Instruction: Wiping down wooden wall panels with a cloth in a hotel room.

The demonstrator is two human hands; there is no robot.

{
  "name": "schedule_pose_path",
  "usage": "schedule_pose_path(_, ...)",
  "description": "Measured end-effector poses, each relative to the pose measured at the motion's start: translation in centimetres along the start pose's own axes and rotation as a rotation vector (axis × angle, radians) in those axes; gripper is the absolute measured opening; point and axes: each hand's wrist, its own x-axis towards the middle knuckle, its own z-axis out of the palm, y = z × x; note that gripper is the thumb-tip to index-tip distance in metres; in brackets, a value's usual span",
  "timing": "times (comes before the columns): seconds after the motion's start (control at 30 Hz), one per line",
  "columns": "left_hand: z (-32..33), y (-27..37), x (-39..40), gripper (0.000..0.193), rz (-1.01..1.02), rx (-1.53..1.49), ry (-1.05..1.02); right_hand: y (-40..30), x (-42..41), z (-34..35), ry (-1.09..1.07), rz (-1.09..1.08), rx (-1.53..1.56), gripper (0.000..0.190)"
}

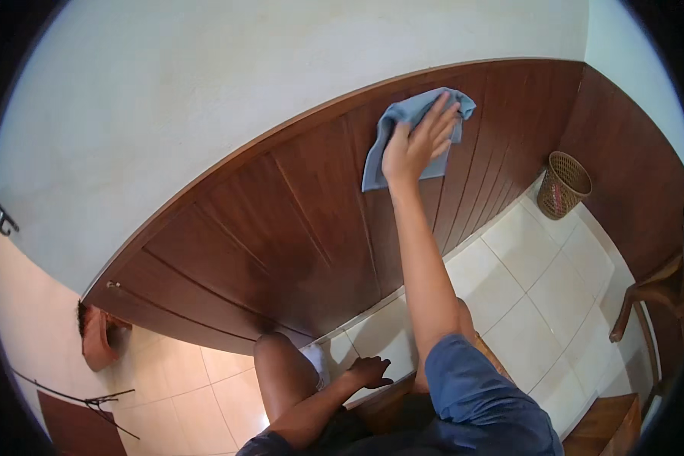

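Observation:
My right hand lies with its fingers spread on a blue-grey cloth, holding it against the dark wood wall panelling. The cloth is bunched at its top and hangs flatter below the palm, not far beneath the panelling's top rail. My right arm reaches up and nearly straight. Lower down, my left hand hangs between my knees with its fingers apart, and no object shows in it.
A woven wastebasket stands in the corner at right. Wooden furniture is at the right edge. White floor tiles run along the panelling's foot. A black hook is on the left wall, with a reddish-brown planter below.

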Motion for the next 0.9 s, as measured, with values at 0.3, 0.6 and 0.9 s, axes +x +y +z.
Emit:
schedule_pose_path(0.3,-0.8,0.5,1.5,0.062,0.048,0.053,-0.065,3.0,0.8,-2.1,-0.314,-1.026,0.094,0.079)
schedule_pose_path(0.6,5.6,3.4,1.0,0.050,-0.002,-0.261,-0.007,2.8,-0.1,0.1,-0.145,-0.362,-0.070,0.091)
schedule_pose_path(0.9,3.5,6.3,-1.3,0.049,-0.228,-0.473,0.114,1.4,-2.2,-0.4,-0.335,-0.778,0.103,0.065)
